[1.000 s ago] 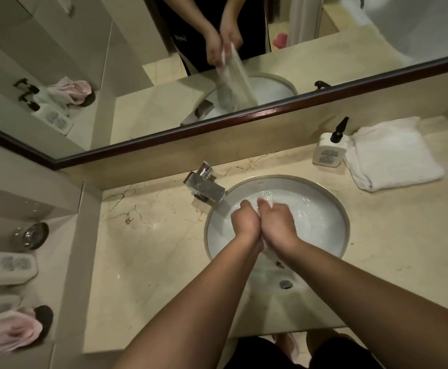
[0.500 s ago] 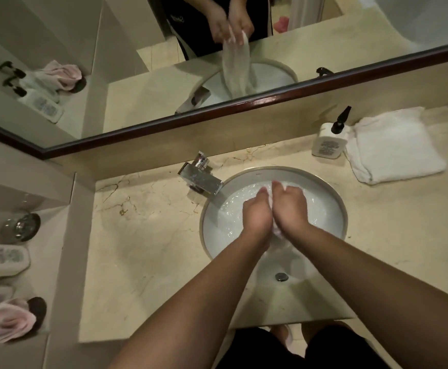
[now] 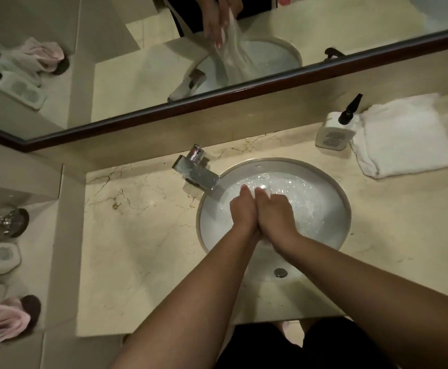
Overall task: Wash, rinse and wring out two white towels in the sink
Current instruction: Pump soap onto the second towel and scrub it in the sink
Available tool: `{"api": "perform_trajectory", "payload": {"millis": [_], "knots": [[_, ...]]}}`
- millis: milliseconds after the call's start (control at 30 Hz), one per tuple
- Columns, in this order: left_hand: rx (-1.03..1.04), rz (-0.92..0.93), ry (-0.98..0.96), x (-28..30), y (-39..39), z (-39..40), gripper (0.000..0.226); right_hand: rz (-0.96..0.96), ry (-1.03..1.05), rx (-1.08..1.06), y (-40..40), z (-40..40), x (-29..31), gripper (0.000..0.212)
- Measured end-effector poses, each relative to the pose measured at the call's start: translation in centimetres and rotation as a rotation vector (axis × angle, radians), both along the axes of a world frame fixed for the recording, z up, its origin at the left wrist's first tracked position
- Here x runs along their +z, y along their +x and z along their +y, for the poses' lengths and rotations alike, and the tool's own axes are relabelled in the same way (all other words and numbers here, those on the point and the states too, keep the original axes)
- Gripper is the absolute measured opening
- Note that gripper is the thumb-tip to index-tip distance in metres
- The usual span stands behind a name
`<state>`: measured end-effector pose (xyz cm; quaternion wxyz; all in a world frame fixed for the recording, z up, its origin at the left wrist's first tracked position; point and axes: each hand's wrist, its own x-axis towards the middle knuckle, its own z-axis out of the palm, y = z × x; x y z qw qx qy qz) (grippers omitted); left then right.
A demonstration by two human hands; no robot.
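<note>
White cloth is almost wholly hidden: the wet towel (image 3: 266, 192) shows only as a pale sliver at the fingertips, the rest covered by the two hands pressed side by side over the round sink (image 3: 342, 206), which is set in the middle of the marble tabletop (image 3: 143, 235). In the mirror (image 3: 137, 75) along the far edge, the reflection shows the cloth hanging from both hands into the basin, blurred. The left hand (image 3: 244, 211) and right hand (image 3: 276, 211) each have a grip curled tight around the towel, knuckles touching, above rippling water just beside the chrome faucet (image 3: 196, 170). The folded second towel (image 3: 404, 137) lies dry near the far right corner, touching a soap dispenser (image 3: 336, 129). A drain (image 3: 280, 272) shows below the wrists. Items on the shelf at the left are cut off by the frame. Compared with half a second ago, the hands have kept the same clasp over the basin.
</note>
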<state>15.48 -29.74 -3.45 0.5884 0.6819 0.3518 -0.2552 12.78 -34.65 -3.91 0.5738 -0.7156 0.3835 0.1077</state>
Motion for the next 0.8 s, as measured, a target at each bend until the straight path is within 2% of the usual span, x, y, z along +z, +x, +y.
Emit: {"api": "perform_trajectory", "payload": {"millis": [133, 233, 300, 367, 500, 567, 667, 733, 800], "knots": [[-0.150, 0.005, -0.026, -0.4, -0.9, -1.4, 0.045, 0.016, -0.062, -0.087, 2.1, -2.8, -1.8, 0.048], [-0.204, 0.052, 0.000, -1.7, -0.6, -1.2, 0.047, 0.011, -0.178, 0.022, 1.8, -3.8, -3.6, 0.051], [-0.260, 0.038, 0.104, -3.6, -0.2, 0.0, 0.052, 0.056, -0.237, 0.094, 0.6, -4.9, -5.3, 0.053], [-0.387, 0.038, 0.260, -6.1, -0.1, 1.9, 0.054, 0.212, -0.239, 0.203, -0.7, -6.5, -7.6, 0.050], [-0.585, 0.152, 0.502, -11.6, -0.1, 6.3, 0.043, 0.473, -0.266, 0.333, -2.3, -10.0, -12.3, 0.039], [-0.681, 0.202, 0.561, -13.5, -0.3, 7.9, 0.037, 0.577, -0.271, 0.414, -2.4, -10.8, -13.7, 0.048], [-0.830, 0.211, 0.577, -16.4, -0.5, 8.8, 0.042, 0.675, -0.266, 0.528, -1.8, -11.4, -16.2, 0.074], [-0.829, 0.138, 0.566, -17.8, -0.2, 8.7, 0.044, 0.608, -0.296, 0.496, -1.3, -11.2, -17.5, 0.087], [-0.782, 0.066, 0.513, -19.1, 0.4, 8.1, 0.051, 0.524, -0.259, 0.379, -0.6, -10.8, -18.9, 0.083]]}}
